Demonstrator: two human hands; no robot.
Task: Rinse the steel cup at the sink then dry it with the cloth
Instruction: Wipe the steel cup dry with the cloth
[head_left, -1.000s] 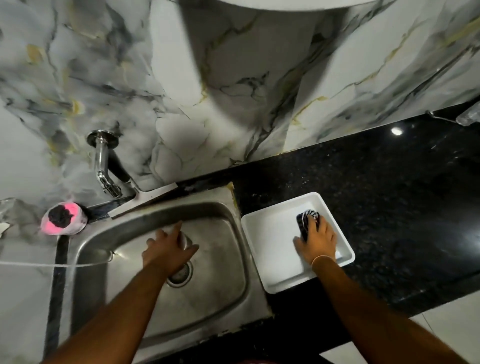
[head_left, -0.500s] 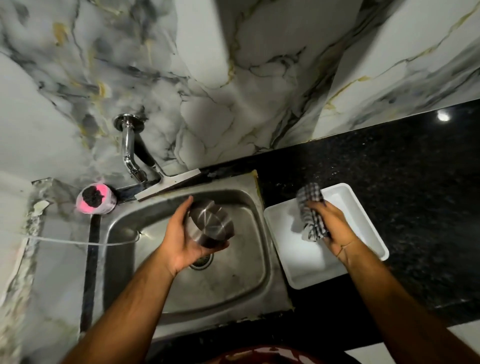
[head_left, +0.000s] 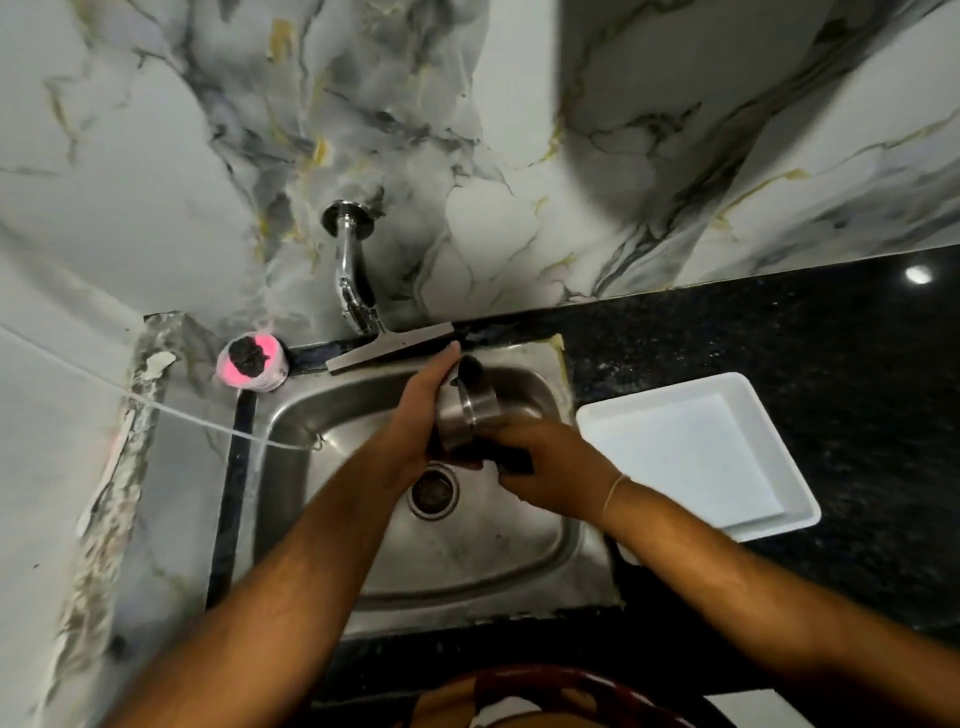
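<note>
The steel cup is held tilted above the steel sink, its mouth facing away toward the wall. My left hand wraps around its left side. My right hand presses the dark checked cloth against the cup's lower right side; most of the cloth is hidden under my fingers. The hands meet over the drain.
A chrome tap comes out of the marble wall above the sink, with no water visible. A pink scrubber holder sits at the sink's back left corner. A white tray lies on the black counter to the right.
My right hand lifted the cloth out of the white tray and brought it left onto the cup. My left hand picked the cup up from the sink and holds it higher.
</note>
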